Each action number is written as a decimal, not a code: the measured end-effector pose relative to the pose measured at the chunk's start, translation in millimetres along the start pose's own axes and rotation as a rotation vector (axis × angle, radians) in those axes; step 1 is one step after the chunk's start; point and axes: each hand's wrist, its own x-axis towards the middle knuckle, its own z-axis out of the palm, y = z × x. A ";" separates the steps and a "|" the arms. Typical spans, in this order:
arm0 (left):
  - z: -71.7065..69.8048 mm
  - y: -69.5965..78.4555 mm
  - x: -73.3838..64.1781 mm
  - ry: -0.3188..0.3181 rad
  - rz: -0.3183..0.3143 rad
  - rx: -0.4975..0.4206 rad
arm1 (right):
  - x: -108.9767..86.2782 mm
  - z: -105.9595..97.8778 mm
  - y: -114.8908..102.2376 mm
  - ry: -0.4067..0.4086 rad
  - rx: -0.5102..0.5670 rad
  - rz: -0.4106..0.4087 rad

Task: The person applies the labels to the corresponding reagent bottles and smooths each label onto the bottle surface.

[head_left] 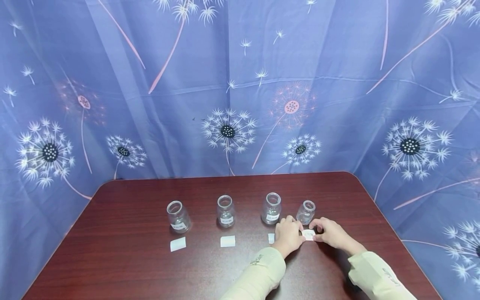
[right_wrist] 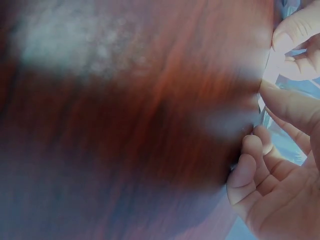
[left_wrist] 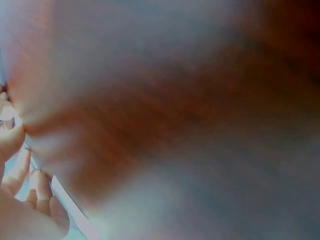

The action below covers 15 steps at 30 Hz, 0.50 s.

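Observation:
A small white paper slip (head_left: pixel 308 235) with faint markings lies on the table at the right, in front of a small clear glass jar (head_left: pixel 306 213). My left hand (head_left: pixel 289 236) pinches its left edge between thumb and fingers. From the other side, my right hand (head_left: pixel 332 234) pinches the right edge. The right wrist view shows the slip (right_wrist: pixel 272 67) edge-on between both hands' fingertips. To the left stand larger labelled glass jars: one beside my left hand (head_left: pixel 271 209), a middle jar (head_left: pixel 226 211) and a leftmost jar (head_left: pixel 178 217).
White slips lie in front of the larger jars: a left slip (head_left: pixel 178 244), a middle slip (head_left: pixel 227 241) and another slip (head_left: pixel 271 238) partly hidden by my left hand. The dark red wooden table (head_left: pixel 142 275) ends at a blue dandelion-patterned curtain (head_left: pixel 187 137).

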 end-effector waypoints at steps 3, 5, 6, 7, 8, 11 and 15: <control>-0.4 0.8 -0.2 -0.008 -0.003 0.010 | -0.1 0.3 -0.4 0.000 0.002 0.002; -1.7 1.8 -0.6 -0.013 -0.003 0.016 | -0.2 0.2 -0.8 0.004 0.000 -0.001; -2.5 2.5 -0.8 -0.021 -0.003 0.021 | -0.2 0.2 -1.1 0.006 -0.002 -0.003; -3.2 3.2 -0.9 -0.023 -0.003 0.025 | -0.3 0.2 -1.2 0.008 -0.005 -0.005; -3.8 3.8 -1.1 -0.024 -0.001 0.027 | -0.3 0.2 -1.5 0.011 -0.008 -0.007; -6.0 5.8 -1.8 -0.023 -0.003 0.025 | -0.8 0.6 -1.8 0.015 -0.013 -0.012; -8.7 7.8 -3.1 0.005 -0.006 0.001 | -1.0 1.3 -1.7 0.017 -0.015 -0.009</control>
